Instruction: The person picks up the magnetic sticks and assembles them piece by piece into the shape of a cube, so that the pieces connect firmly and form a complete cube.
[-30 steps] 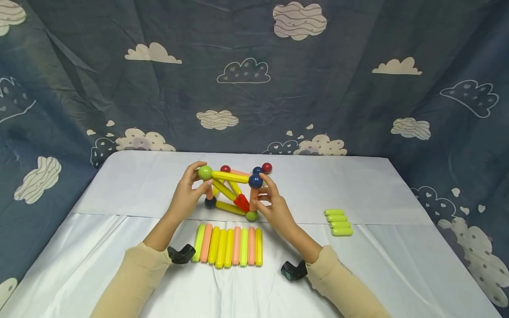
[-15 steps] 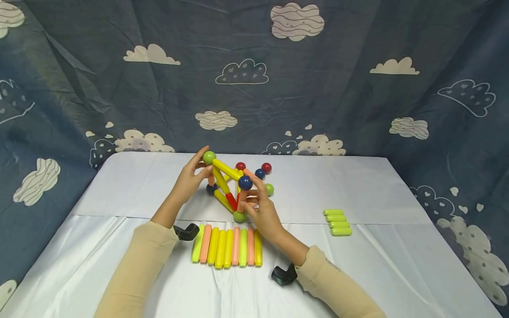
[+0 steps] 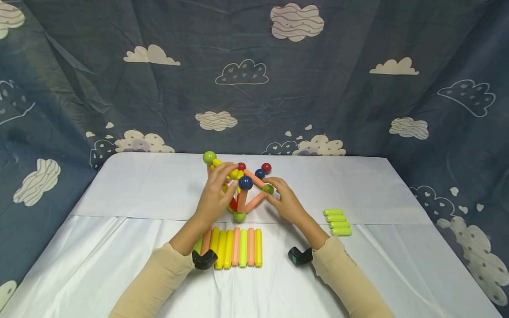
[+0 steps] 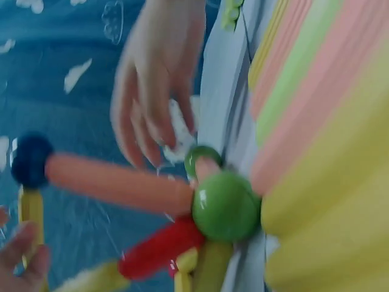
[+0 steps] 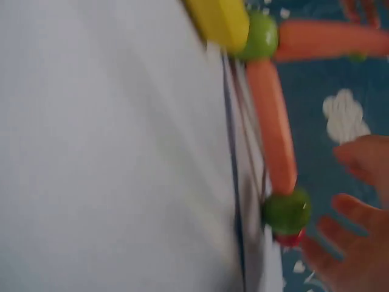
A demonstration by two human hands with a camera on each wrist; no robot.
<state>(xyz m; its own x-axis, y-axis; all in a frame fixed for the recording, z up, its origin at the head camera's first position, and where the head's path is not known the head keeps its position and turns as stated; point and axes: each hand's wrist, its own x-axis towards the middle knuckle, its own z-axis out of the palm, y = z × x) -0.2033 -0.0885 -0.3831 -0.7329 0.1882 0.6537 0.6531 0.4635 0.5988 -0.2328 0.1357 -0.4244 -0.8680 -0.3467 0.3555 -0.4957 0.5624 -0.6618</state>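
A construction of coloured sticks and balls stands on the white cloth. My left hand (image 3: 216,194) is over its left side, fingers loosely bent close to the dark blue ball (image 3: 245,183) and the yellow stick (image 4: 31,222) beneath it. An orange stick (image 3: 242,201) runs from the blue ball down to the near green ball (image 3: 239,217). My right hand (image 3: 288,201) reaches in from the right, its fingers spread around the right green ball (image 5: 287,210). Another orange stick (image 5: 271,125) joins the two green balls. A red stick (image 4: 161,248) also meets the near one.
A row of yellow, orange and light green sticks (image 3: 243,247) lies in front of the construction. Several short green sticks (image 3: 339,225) lie to the right. A loose-looking red ball (image 3: 266,168) and blue ball (image 3: 260,173) are behind it.
My left hand has left the upper left green ball and moved right and nearer. My right hand has let go of the orange stick and moved right to the other green ball. The construction has turned.
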